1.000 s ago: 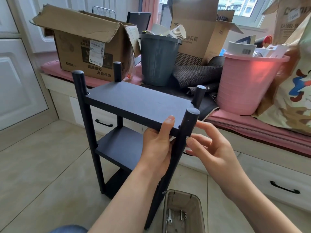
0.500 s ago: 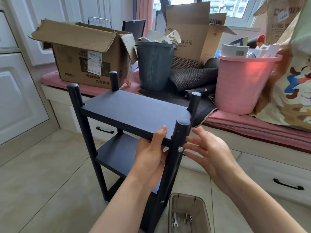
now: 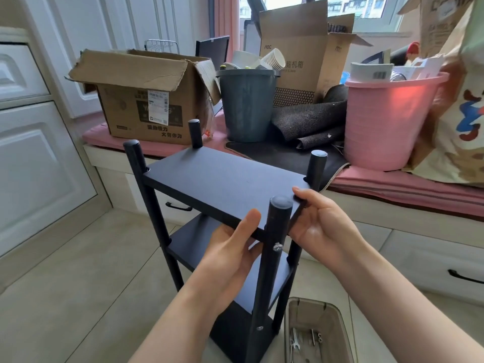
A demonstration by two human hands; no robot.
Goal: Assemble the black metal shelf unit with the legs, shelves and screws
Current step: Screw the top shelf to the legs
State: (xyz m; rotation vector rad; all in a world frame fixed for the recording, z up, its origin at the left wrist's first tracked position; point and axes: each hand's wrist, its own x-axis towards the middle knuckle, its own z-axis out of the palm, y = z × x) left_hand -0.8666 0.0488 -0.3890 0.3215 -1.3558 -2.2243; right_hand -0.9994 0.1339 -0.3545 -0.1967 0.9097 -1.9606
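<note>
Both hands grasp the top shelf (image 3: 222,184): left hand (image 3: 230,252) and right hand (image 3: 318,226) either side of the near leg (image 3: 269,258).

The black metal shelf unit (image 3: 222,184) stands upright on the floor, its three flat shelves stacked between four round legs whose capped tops rise above the top shelf (image 3: 225,179). A silver screw (image 3: 277,247) protrudes from the near right leg (image 3: 272,258) just below that shelf.
</note>
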